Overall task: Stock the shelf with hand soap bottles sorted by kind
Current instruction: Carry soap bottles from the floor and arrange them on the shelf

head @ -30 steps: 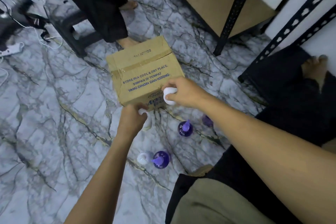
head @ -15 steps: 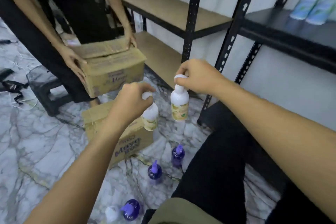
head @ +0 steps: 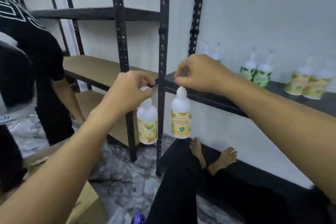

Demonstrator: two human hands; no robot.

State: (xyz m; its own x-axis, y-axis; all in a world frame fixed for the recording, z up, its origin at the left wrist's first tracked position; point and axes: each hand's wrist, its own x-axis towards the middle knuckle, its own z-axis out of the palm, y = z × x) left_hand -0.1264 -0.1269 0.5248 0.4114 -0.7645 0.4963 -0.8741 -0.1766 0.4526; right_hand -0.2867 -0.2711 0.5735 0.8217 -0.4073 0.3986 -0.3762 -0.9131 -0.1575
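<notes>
My left hand (head: 129, 91) grips the pump top of a white soap bottle with a yellow label (head: 147, 125), which hangs below it. My right hand (head: 198, 73) pinches the top of a second yellow-label bottle (head: 181, 116), also hanging upright. Both bottles are in the air in front of the black shelf board (head: 218, 96), slightly below its edge. On that shelf stand green-label bottles (head: 255, 74) and, further right, yellow-label bottles (head: 307, 85).
Black perforated uprights (head: 162, 60) stand right behind the held bottles. Another person in black (head: 36, 60) bends at the left. A cardboard box (head: 85, 207) and a purple bottle (head: 138, 219) sit on the marble floor by my legs.
Both hands have lifted the two yellow-label bottles from near the floor boxes up to shelf height, and my view has risen from the floor to the shelf.
</notes>
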